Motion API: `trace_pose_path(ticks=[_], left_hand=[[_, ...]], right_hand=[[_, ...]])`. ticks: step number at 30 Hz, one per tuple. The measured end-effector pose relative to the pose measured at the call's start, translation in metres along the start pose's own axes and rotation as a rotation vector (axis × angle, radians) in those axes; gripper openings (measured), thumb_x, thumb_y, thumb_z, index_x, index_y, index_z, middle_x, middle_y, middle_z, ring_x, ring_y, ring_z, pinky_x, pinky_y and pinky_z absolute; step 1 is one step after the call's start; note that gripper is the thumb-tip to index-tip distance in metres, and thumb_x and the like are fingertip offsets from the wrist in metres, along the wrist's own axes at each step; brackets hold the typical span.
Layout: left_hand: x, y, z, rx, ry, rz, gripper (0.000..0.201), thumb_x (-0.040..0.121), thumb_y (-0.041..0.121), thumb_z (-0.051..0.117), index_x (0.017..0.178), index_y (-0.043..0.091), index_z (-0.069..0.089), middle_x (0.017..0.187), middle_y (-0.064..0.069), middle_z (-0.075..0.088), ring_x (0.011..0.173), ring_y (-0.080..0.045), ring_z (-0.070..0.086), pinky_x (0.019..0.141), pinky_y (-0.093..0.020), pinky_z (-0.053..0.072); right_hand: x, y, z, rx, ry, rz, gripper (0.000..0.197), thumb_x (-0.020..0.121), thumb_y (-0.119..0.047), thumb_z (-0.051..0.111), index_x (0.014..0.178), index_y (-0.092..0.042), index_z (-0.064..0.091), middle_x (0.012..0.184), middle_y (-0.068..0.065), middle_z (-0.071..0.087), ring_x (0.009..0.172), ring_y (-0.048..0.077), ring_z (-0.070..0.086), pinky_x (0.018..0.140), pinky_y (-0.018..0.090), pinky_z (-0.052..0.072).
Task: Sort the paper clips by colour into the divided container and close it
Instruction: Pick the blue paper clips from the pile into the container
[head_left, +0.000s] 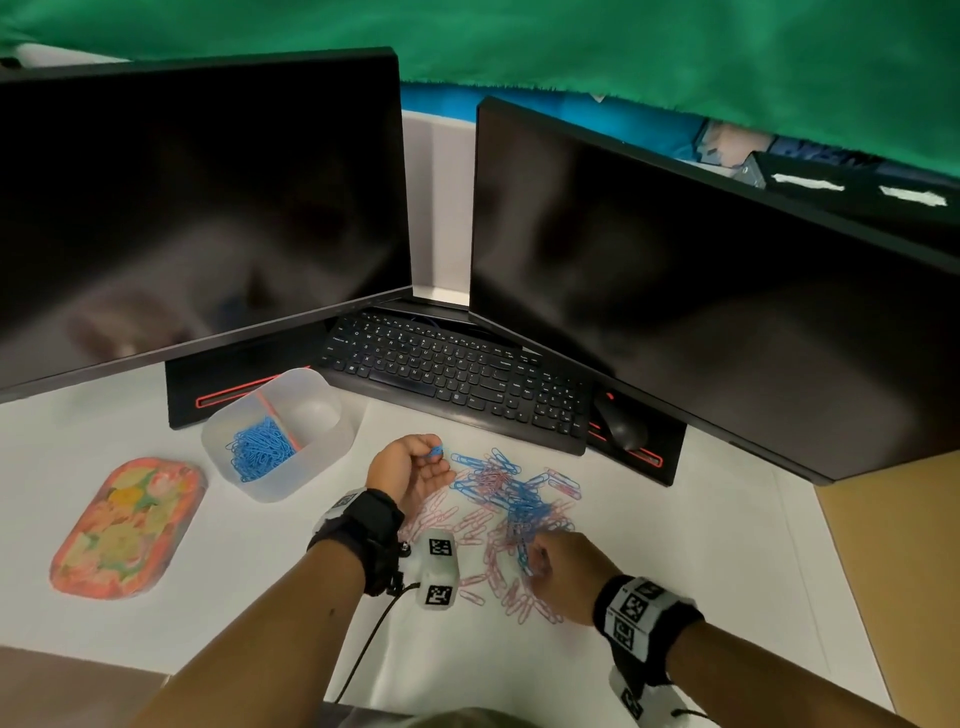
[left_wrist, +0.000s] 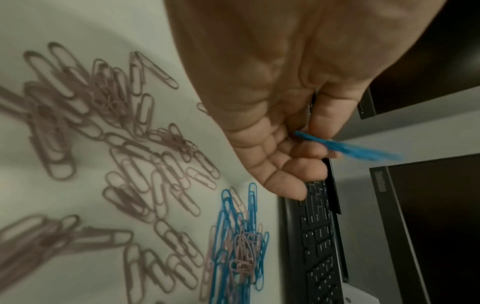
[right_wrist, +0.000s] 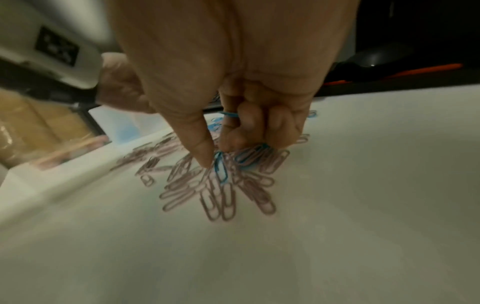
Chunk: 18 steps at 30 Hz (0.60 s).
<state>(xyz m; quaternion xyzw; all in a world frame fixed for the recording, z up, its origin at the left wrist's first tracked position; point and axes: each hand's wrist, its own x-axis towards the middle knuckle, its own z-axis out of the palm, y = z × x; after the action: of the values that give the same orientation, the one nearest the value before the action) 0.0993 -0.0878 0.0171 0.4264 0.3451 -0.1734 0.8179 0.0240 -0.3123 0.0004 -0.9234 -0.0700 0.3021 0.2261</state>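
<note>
A loose heap of pink and blue paper clips (head_left: 511, 512) lies on the white desk in front of the keyboard. The translucent divided container (head_left: 280, 431) stands to the left, with blue clips (head_left: 260, 449) in its near compartment and nothing visible in the far one. Its flowered lid (head_left: 127, 527) lies flat further left. My left hand (head_left: 421, 465) hovers palm-up at the heap's left edge, thumb and fingers pinching blue clips (left_wrist: 348, 149). My right hand (head_left: 556, 574) is down on the heap's near side, its curled fingers holding blue clips (right_wrist: 246, 157) at their tips.
A black keyboard (head_left: 457, 379) and a mouse (head_left: 621, 423) lie behind the heap under two dark monitors (head_left: 197, 208). A monitor base with a red stripe (head_left: 234, 395) stands right behind the container. The white desk (head_left: 675, 571) ends at a brown surface on the right.
</note>
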Motion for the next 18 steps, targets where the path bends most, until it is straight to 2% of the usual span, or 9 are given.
trace_pose_path(ticks=[2,4,6,8,11,14,16,18], left_hand=[[-0.001,0.001,0.001,-0.076,0.006,0.005,0.021,0.09,0.002,0.035,0.078,0.003,0.053,0.067,-0.011,0.05,0.069,-0.025,0.06,0.06,-0.033,0.059],[-0.003,0.001,0.002,-0.162,0.008,0.012,0.018,0.091,0.001,0.039,0.079,0.002,0.052,0.075,-0.014,0.051,0.079,-0.028,0.062,0.063,-0.034,0.06],[-0.006,0.002,0.003,-0.221,0.013,0.027,0.017,0.092,-0.001,0.041,0.08,0.002,0.052,0.079,-0.015,0.051,0.083,-0.029,0.062,0.062,-0.034,0.059],[-0.007,0.003,0.003,-0.226,0.023,0.043,0.015,0.092,-0.001,0.042,0.082,0.002,0.053,0.079,-0.013,0.049,0.077,-0.026,0.06,0.059,-0.032,0.06],[-0.005,0.004,0.001,-0.153,0.024,0.052,0.015,0.092,0.0,0.042,0.087,0.003,0.056,0.073,-0.011,0.047,0.059,-0.017,0.053,0.056,-0.026,0.058],[-0.002,0.002,-0.002,-0.009,0.04,0.067,0.02,0.095,0.0,0.04,0.091,0.004,0.059,0.07,-0.008,0.046,0.057,-0.015,0.048,0.056,-0.024,0.054],[0.001,0.0,-0.004,0.088,0.052,0.073,0.023,0.094,-0.001,0.038,0.089,0.005,0.059,0.074,-0.007,0.048,0.056,-0.015,0.043,0.05,-0.024,0.048],[0.002,-0.003,-0.004,0.23,0.056,0.09,0.025,0.092,-0.003,0.038,0.083,0.007,0.059,0.074,-0.007,0.047,0.051,-0.014,0.037,0.043,-0.021,0.037]], right_hand=[[0.002,-0.001,0.005,-0.047,0.03,-0.027,0.018,0.083,-0.022,0.061,0.072,-0.023,0.046,0.082,0.0,0.055,0.074,0.017,0.049,0.068,0.027,0.042],[0.003,-0.001,0.008,-0.054,0.057,-0.034,0.027,0.083,-0.02,0.059,0.065,-0.027,0.04,0.082,-0.002,0.053,0.074,0.016,0.05,0.069,0.026,0.044],[0.006,0.0,0.009,-0.03,0.065,-0.031,0.021,0.082,-0.014,0.056,0.066,-0.024,0.047,0.08,-0.001,0.056,0.075,0.019,0.055,0.071,0.028,0.048],[0.008,0.001,0.007,0.019,0.059,-0.032,0.014,0.081,-0.01,0.054,0.07,-0.019,0.056,0.078,0.001,0.06,0.076,0.022,0.061,0.071,0.029,0.05],[0.009,0.003,0.005,0.107,0.09,-0.004,0.013,0.081,-0.011,0.055,0.073,-0.011,0.065,0.078,0.005,0.068,0.079,0.021,0.064,0.074,0.028,0.052],[0.01,0.007,-0.001,0.204,0.067,0.061,0.008,0.08,-0.014,0.062,0.075,-0.015,0.068,0.082,0.001,0.07,0.079,0.014,0.063,0.07,0.017,0.048],[0.01,0.009,-0.008,0.317,0.03,0.097,0.002,0.079,-0.015,0.069,0.077,-0.016,0.07,0.082,-0.005,0.069,0.079,0.012,0.063,0.069,0.016,0.048],[0.007,0.008,-0.016,0.454,-0.012,0.13,0.006,0.079,-0.016,0.072,0.076,-0.02,0.07,0.079,-0.01,0.066,0.073,0.006,0.06,0.065,0.015,0.046]])
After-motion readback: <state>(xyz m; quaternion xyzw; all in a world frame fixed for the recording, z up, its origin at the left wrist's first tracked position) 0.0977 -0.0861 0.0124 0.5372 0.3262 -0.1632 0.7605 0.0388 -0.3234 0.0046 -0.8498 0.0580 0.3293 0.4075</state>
